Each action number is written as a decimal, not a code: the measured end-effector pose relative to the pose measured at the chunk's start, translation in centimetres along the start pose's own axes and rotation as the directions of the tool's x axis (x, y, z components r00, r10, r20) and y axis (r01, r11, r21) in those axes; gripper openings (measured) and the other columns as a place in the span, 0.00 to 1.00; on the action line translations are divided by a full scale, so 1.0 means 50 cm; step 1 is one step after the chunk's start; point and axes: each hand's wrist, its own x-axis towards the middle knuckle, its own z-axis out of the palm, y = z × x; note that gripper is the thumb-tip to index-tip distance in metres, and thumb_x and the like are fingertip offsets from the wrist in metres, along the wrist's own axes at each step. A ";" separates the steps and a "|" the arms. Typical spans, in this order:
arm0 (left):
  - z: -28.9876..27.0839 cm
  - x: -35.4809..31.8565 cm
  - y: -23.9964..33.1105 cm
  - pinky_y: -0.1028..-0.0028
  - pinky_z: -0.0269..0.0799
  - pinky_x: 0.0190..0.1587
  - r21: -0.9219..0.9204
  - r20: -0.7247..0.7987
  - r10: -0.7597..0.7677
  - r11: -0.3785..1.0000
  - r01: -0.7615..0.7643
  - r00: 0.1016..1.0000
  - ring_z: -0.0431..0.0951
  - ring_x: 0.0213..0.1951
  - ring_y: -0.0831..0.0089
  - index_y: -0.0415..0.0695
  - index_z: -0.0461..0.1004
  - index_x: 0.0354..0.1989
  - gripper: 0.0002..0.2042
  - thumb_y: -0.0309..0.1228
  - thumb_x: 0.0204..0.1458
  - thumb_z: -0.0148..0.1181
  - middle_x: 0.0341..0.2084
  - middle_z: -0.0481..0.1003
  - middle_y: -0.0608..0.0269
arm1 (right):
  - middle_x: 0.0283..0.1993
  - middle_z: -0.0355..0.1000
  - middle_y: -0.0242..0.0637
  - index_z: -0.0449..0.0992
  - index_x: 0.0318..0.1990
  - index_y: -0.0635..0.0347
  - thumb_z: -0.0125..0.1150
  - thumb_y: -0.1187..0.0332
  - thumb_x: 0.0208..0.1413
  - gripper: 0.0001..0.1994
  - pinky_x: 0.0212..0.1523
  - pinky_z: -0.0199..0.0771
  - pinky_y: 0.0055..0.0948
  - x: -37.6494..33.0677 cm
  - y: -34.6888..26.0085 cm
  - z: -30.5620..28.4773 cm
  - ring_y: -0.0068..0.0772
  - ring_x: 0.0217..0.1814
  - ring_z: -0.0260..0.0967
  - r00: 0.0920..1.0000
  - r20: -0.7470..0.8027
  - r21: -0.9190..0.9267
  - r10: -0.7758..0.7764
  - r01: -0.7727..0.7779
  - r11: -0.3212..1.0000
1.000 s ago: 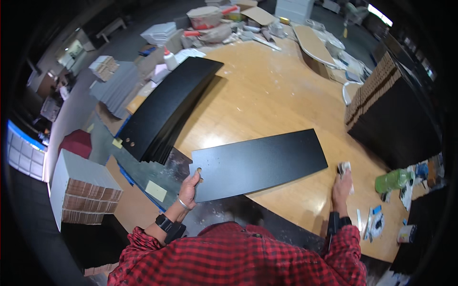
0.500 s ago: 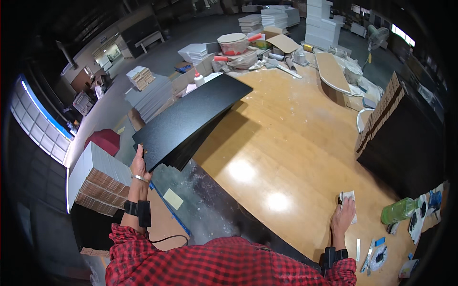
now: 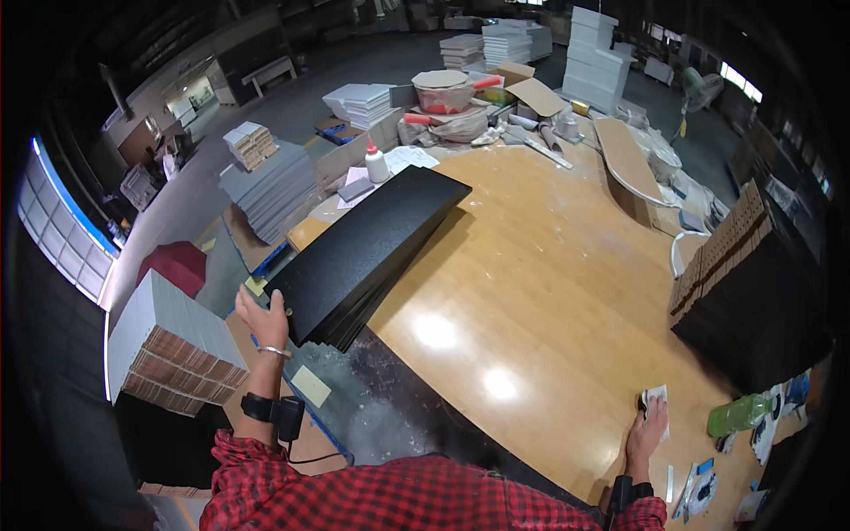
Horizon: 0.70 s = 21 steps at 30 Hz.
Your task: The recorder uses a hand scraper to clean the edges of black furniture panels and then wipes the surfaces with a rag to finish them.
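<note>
A stack of thin black panels [image 3: 376, 243] lies at a slant across the left edge of the wooden table [image 3: 531, 301], its lower layers fanned out. Beside the stack's near left end is my left hand [image 3: 265, 320], fingers spread and thumb up, gripping nothing; whether the thumb touches the top panel I cannot tell. At the table's right side my right hand [image 3: 649, 432] holds a folded white cloth [image 3: 658, 396] with a dark patch, down on the tabletop. Most of the cloth shows past the fingers.
Edge-standing black panels [image 3: 753, 292] rise at the right, near a green bottle [image 3: 739, 414]. A white stack [image 3: 173, 341] of boards stands at left. Farther back are a glue bottle [image 3: 376, 164], a wrapped bucket [image 3: 443, 93] and a curved board [image 3: 627, 159].
The top black panel, tilted up in my left hand before, now rests on the stack. My left hand has let go and opened. The right hand stays on the cloth.
</note>
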 end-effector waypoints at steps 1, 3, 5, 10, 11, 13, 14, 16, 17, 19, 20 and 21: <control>-0.007 -0.002 -0.008 0.62 0.49 0.60 0.046 0.111 0.021 0.999 -0.026 0.994 0.51 0.59 0.49 0.34 0.55 0.57 0.35 0.40 0.42 0.61 0.57 0.52 0.40 | 0.61 0.55 0.46 0.63 0.55 0.62 0.52 0.73 0.49 0.22 0.63 0.46 0.42 -0.001 -0.004 0.005 0.50 0.64 0.48 1.000 0.003 0.003 -0.005 0.005 1.000; -0.007 -0.018 -0.006 0.61 0.48 0.60 0.110 0.335 0.049 0.990 -0.091 0.941 0.51 0.60 0.48 0.35 0.55 0.58 0.35 0.40 0.43 0.61 0.57 0.52 0.40 | 0.61 0.56 0.46 0.63 0.54 0.62 0.52 0.73 0.49 0.22 0.63 0.46 0.42 -0.001 -0.003 0.009 0.50 0.64 0.49 1.000 0.000 -0.001 -0.009 0.009 1.000; 0.000 -0.051 0.022 0.57 0.44 0.61 0.244 0.387 0.026 0.961 -0.130 0.922 0.48 0.61 0.47 0.38 0.55 0.58 0.34 0.39 0.43 0.60 0.58 0.50 0.40 | 0.60 0.56 0.47 0.63 0.54 0.62 0.52 0.73 0.48 0.22 0.63 0.46 0.42 -0.006 -0.001 0.007 0.51 0.64 0.49 1.000 -0.014 -0.001 -0.001 0.001 1.000; -0.005 -0.067 0.099 0.53 0.40 0.61 0.316 0.351 0.308 0.850 -0.422 0.884 0.42 0.62 0.41 0.39 0.55 0.58 0.35 0.36 0.40 0.62 0.60 0.48 0.40 | 0.58 0.59 0.49 0.64 0.52 0.62 0.50 0.72 0.48 0.20 0.62 0.49 0.44 -0.020 0.006 -0.007 0.53 0.62 0.51 0.997 -0.076 -0.008 -0.015 0.014 1.000; -0.018 -0.074 0.143 0.53 0.38 0.61 0.227 0.355 0.370 0.857 -0.463 0.859 0.42 0.62 0.41 0.39 0.55 0.58 0.35 0.33 0.40 0.62 0.60 0.49 0.41 | 0.57 0.60 0.50 0.65 0.52 0.62 0.49 0.72 0.48 0.20 0.61 0.49 0.44 -0.023 0.021 -0.001 0.54 0.61 0.52 0.992 -0.115 -0.034 -0.057 0.054 0.998; -0.030 -0.091 0.212 0.58 0.43 0.61 -0.120 0.426 0.452 0.887 -0.446 0.784 0.46 0.63 0.49 0.38 0.56 0.58 0.32 0.26 0.41 0.58 0.60 0.50 0.43 | 0.59 0.57 0.51 0.63 0.54 0.61 0.49 0.73 0.49 0.21 0.61 0.49 0.45 -0.009 0.012 0.007 0.53 0.62 0.51 0.996 -0.070 0.013 -0.048 0.049 0.999; -0.025 -0.102 0.244 0.60 0.46 0.61 -0.317 0.469 0.509 0.860 -0.400 0.722 0.48 0.63 0.53 0.38 0.56 0.58 0.31 0.24 0.41 0.57 0.60 0.50 0.45 | 0.57 0.58 0.52 0.63 0.53 0.61 0.49 0.73 0.49 0.21 0.61 0.50 0.45 -0.003 -0.006 0.005 0.54 0.61 0.52 0.996 -0.057 -0.049 -0.067 0.064 0.997; 0.008 -0.146 0.315 0.65 0.55 0.58 -0.583 0.694 0.491 0.813 0.010 0.526 0.56 0.61 0.60 0.37 0.56 0.59 0.30 0.21 0.43 0.55 0.59 0.54 0.48 | 0.56 0.60 0.53 0.64 0.52 0.61 0.51 0.72 0.47 0.21 0.59 0.52 0.47 0.002 -0.016 -0.004 0.56 0.59 0.54 0.995 -0.089 -0.023 -0.055 0.053 0.998; 0.032 -0.177 0.336 0.66 0.59 0.56 -0.653 0.722 0.550 0.742 0.152 0.420 0.61 0.58 0.63 0.37 0.55 0.59 0.28 0.23 0.47 0.54 0.56 0.60 0.49 | 0.56 0.60 0.52 0.64 0.52 0.60 0.53 0.71 0.46 0.22 0.59 0.52 0.46 0.007 -0.025 -0.011 0.55 0.59 0.54 0.996 -0.071 -0.016 -0.057 0.056 0.998; 0.071 -0.243 0.424 0.69 0.64 0.53 -0.665 0.744 0.640 0.679 0.310 0.192 0.68 0.53 0.64 0.37 0.56 0.58 0.26 0.23 0.49 0.54 0.51 0.66 0.51 | 0.57 0.60 0.51 0.64 0.52 0.60 0.55 0.69 0.45 0.23 0.59 0.51 0.46 0.011 -0.038 -0.026 0.53 0.60 0.53 1.000 -0.006 0.003 0.017 -0.017 1.000; 0.090 -0.279 0.472 0.70 0.65 0.52 -0.649 0.733 0.675 0.653 0.390 0.088 0.69 0.51 0.66 0.36 0.56 0.58 0.25 0.23 0.50 0.54 0.49 0.68 0.51 | 0.58 0.59 0.49 0.63 0.53 0.59 0.55 0.68 0.46 0.24 0.60 0.50 0.46 0.004 -0.035 -0.027 0.50 0.61 0.52 1.000 0.006 0.004 0.025 -0.025 1.000; 0.106 -0.308 0.532 0.70 0.67 0.51 -0.696 0.676 0.737 0.638 0.329 0.003 0.71 0.50 0.67 0.36 0.56 0.58 0.25 0.24 0.50 0.54 0.48 0.69 0.51 | 0.59 0.58 0.47 0.63 0.54 0.57 0.55 0.67 0.46 0.24 0.61 0.49 0.46 -0.001 -0.024 -0.028 0.48 0.63 0.51 0.999 0.022 -0.002 0.031 -0.031 1.000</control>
